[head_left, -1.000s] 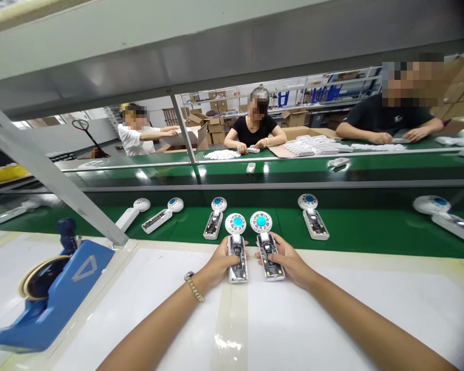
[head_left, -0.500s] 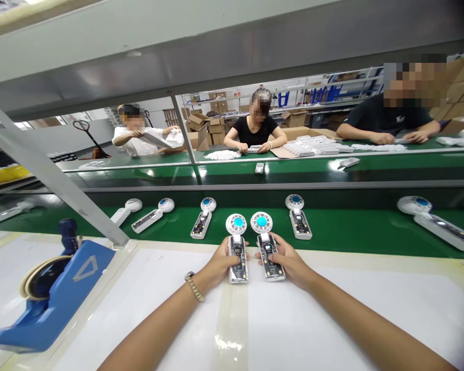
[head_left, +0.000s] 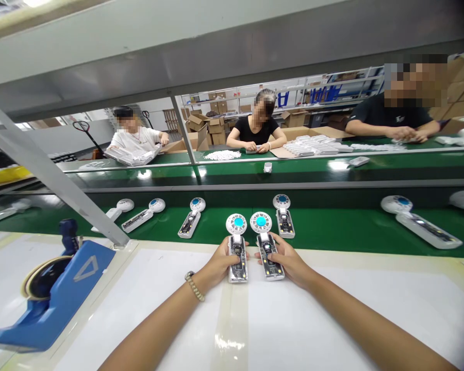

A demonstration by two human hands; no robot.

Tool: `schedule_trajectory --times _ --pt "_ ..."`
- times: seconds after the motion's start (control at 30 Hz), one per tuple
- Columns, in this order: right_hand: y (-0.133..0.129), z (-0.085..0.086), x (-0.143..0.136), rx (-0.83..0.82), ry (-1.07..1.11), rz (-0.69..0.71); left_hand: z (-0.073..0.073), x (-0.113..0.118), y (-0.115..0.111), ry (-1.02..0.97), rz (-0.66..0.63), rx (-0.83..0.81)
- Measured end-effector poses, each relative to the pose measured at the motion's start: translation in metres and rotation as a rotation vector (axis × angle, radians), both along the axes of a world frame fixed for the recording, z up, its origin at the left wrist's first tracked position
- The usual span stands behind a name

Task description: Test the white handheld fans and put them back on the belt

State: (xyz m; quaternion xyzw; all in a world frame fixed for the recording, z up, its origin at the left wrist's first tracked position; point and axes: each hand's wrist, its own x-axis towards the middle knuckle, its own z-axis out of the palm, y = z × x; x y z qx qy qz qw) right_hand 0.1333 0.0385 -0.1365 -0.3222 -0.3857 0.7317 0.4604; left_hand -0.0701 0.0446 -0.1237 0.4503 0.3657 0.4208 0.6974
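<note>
My left hand (head_left: pixel 219 264) is closed round a handheld device (head_left: pixel 238 272) with a white body, a dark circuit panel and a round slotted head. My right hand (head_left: pixel 290 262) grips a second such device (head_left: pixel 274 271). Both thumbs press on the panels, and both heads glow light blue in the centre. Side by side, the devices are held just above the near edge of the green belt, heads pointing away from me. Part of my fingers is hidden beneath the bodies. On the belt beyond lie similar devices, the nearest ones a device (head_left: pixel 189 222) at left and another device (head_left: pixel 285 221) at right.
A blue tape dispenser (head_left: pixel 58 293) stands on the white table (head_left: pixel 170 335) at left. The green conveyor belt (head_left: pixel 340 226) runs crosswise. A slanted metal post (head_left: pixel 73 180) and a beam (head_left: pixel 216 46) frame the view. Three co-workers sit across, by piles of white parts (head_left: pixel 313 145).
The devices on the near belt have shifted left, and parts on the far belt right. My hands and their devices stay almost still. The co-worker at left has lowered a white tray-like thing.
</note>
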Motion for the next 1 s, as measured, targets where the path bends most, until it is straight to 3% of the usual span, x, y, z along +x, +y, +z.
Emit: schedule_trajectory --times 0.6,1.0 --pt "-0.0026 0.0087 -0.0025 -0.015 0.004 -0.028 0.0004 0.0003 0.0005 -0.03 -0.009 0.002" --pt "0.0006 0.0029 -0.0021 0.004 -0.015 -0.008 -0.0003 0.0004 0.0007 -0.016 -0.001 -0.005"
